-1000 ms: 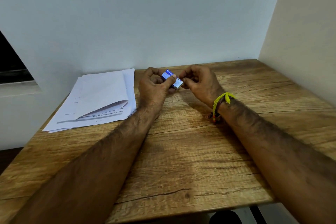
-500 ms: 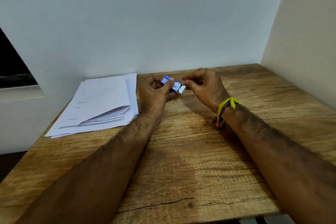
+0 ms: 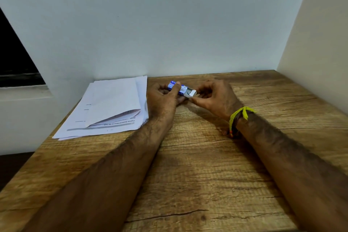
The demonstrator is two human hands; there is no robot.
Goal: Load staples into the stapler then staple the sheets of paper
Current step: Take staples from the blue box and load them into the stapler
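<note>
A small blue and white staple box is held over the far middle of the wooden table. My left hand grips its sleeve, thumb on top. My right hand pinches the white inner tray, which sticks out of the sleeve's right end with something dark inside. A stack of white printed sheets of paper lies on the table left of my left hand, its top sheet folded over. No stapler is in view.
A pale wall stands right behind the table and another closes the right side. A dark window opening with a sill is at far left. A yellow thread band circles my right wrist.
The inner tray has slid out to the right from the box sleeve as my right hand pulled it. Both hands stay close together at the far middle of the table.
</note>
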